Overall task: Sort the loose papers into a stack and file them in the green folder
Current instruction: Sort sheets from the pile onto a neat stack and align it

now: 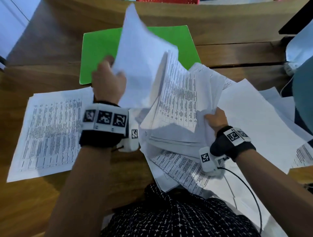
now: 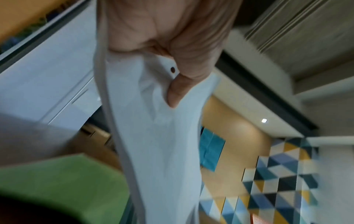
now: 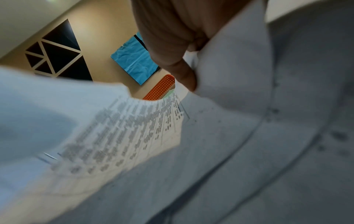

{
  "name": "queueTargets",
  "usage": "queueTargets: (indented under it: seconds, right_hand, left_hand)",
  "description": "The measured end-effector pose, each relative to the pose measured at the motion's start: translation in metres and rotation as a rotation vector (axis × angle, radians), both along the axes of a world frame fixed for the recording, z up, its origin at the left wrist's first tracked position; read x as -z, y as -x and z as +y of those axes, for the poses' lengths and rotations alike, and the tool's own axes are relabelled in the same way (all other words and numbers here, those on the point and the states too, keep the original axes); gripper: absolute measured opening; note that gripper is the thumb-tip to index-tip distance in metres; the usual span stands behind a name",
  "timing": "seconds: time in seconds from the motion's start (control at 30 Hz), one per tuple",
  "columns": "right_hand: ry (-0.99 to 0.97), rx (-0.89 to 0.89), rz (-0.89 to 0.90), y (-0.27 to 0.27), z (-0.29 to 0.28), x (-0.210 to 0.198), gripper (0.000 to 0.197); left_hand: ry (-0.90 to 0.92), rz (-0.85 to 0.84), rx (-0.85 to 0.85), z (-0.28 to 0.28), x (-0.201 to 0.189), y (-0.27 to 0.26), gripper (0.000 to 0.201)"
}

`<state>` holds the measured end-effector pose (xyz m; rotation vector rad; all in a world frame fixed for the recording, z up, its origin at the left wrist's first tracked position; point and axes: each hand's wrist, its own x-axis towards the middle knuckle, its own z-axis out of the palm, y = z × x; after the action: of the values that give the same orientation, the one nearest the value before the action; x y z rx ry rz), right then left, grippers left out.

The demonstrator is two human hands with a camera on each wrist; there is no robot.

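The green folder (image 1: 100, 50) lies shut on the wooden desk at the back, partly hidden by raised paper. My left hand (image 1: 108, 79) grips a thin bundle of white sheets (image 1: 140, 55) and holds it upright over the folder; the left wrist view shows the thumb (image 2: 178, 89) pinching those sheets (image 2: 159, 136) beside the folder (image 2: 63, 181). My right hand (image 1: 216, 118) grips the edge of a thicker printed stack (image 1: 179, 101), tilted up off the desk. In the right wrist view the thumb (image 3: 184, 75) presses that stack (image 3: 239, 121). Several loose printed pages (image 1: 186, 169) lie under it.
One printed page (image 1: 49, 132) lies flat at the left of the desk (image 1: 50, 50). More white sheets (image 1: 254, 115) spread to the right. A black cable (image 1: 250, 191) runs by my right wrist. A red object (image 1: 167, 1) sits at the far edge.
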<state>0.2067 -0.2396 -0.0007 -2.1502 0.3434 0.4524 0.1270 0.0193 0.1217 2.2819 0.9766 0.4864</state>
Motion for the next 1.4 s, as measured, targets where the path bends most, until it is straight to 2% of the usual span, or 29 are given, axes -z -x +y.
queueTargets:
  seconds: [0.1, 0.13, 0.23, 0.3, 0.33, 0.37, 0.4, 0.43, 0.5, 0.57, 0.67, 0.73, 0.77, 0.8, 0.9, 0.93, 1.0, 1.03, 1.1, 1.17, 1.2, 1.3, 1.4]
  right_hand:
    - [-0.027, 0.000, -0.011, 0.002, 0.000, -0.002, 0.040]
    - [-0.054, 0.008, -0.009, 0.001, 0.001, -0.001, 0.040]
    - [-0.183, 0.065, 0.006, -0.004, 0.002, 0.002, 0.046]
    - [-0.308, 0.103, 0.061, -0.006, 0.000, 0.005, 0.076]
    - [-0.388, 0.134, 0.104, -0.007, -0.002, 0.007, 0.097]
    - [-0.453, 0.152, 0.156, -0.009, -0.006, 0.013, 0.116]
    - [-0.500, 0.163, 0.198, -0.012, -0.010, 0.020, 0.126]
    - [-0.542, 0.155, 0.225, -0.014, -0.012, 0.022, 0.127]
    - [-0.592, 0.150, 0.222, -0.014, -0.012, 0.020, 0.117]
    - [-0.531, 0.116, 0.195, -0.005, -0.003, 0.001, 0.099]
    - [-0.242, 0.055, 0.099, -0.003, 0.000, 0.000, 0.036]
    - [-0.148, 0.071, 0.011, -0.002, -0.004, 0.003, 0.014]
    - [-0.122, 0.105, -0.028, -0.002, -0.009, 0.002, 0.014]
    - [-0.097, 0.150, -0.063, -0.003, -0.016, 0.000, 0.021]
    - [0.016, 0.275, -0.157, -0.010, -0.044, -0.011, 0.029]
    - [0.066, 0.310, -0.185, -0.012, -0.053, -0.013, 0.028]
    - [0.121, 0.357, -0.193, -0.016, -0.071, -0.013, 0.014]
    - [0.123, 0.371, -0.174, -0.017, -0.077, -0.009, 0.011]
    - [0.088, 0.380, -0.111, -0.015, -0.083, -0.003, 0.023]
    - [0.058, 0.376, -0.089, -0.013, -0.083, 0.001, 0.037]
    - [0.048, 0.361, -0.075, -0.011, -0.081, 0.001, 0.037]
    - [0.006, 0.306, -0.061, -0.009, -0.077, -0.001, 0.020]
    - [-0.016, 0.230, -0.080, -0.007, -0.072, -0.004, 0.007]
  left_hand:
    - [-0.174, -0.295, 0.038, 0.001, -0.046, -0.004, 0.038]
    - [-0.212, -0.320, 0.066, -0.001, -0.052, -0.005, 0.040]
    - [-0.251, -0.153, 0.165, -0.015, -0.038, -0.002, 0.036]
    - [-0.174, -0.157, 0.406, -0.030, -0.019, 0.003, 0.031]
    - [-0.133, -0.082, 0.497, -0.034, -0.005, 0.004, 0.033]
    - [-0.077, 0.040, 0.555, -0.034, 0.012, 0.004, 0.038]
    - [-0.014, 0.177, 0.598, -0.036, 0.029, 0.004, 0.045]
    - [0.027, 0.302, 0.647, -0.039, 0.046, 0.006, 0.052]
    - [0.051, 0.490, 0.750, -0.048, 0.071, 0.012, 0.054]
    - [0.084, 0.523, 0.871, -0.056, 0.091, 0.020, 0.053]
    - [0.009, 0.531, 0.979, -0.064, 0.109, 0.029, 0.055]
    - [-0.007, 0.505, 0.878, -0.066, 0.113, 0.032, 0.066]
    - [0.003, 0.488, 0.786, -0.066, 0.114, 0.032, 0.075]
    - [0.021, 0.488, 0.687, -0.067, 0.113, 0.032, 0.085]
    - [0.111, 0.576, 0.421, -0.074, 0.105, 0.037, 0.107]
    - [0.110, 0.622, 0.388, -0.077, 0.105, 0.038, 0.110]
    - [0.107, 0.723, 0.400, -0.088, 0.106, 0.041, 0.113]
    - [0.105, 0.758, 0.411, -0.094, 0.108, 0.042, 0.110]
    - [0.094, 0.774, 0.429, -0.104, 0.113, 0.042, 0.087]
    - [0.170, 0.701, 0.441, -0.109, 0.117, 0.040, 0.058]
    - [0.238, 0.654, 0.428, -0.107, 0.119, 0.039, 0.050]
    - [0.316, 0.598, 0.320, -0.086, 0.117, 0.036, 0.039]
    - [0.252, 0.447, 0.072, -0.050, 0.103, 0.033, 0.035]
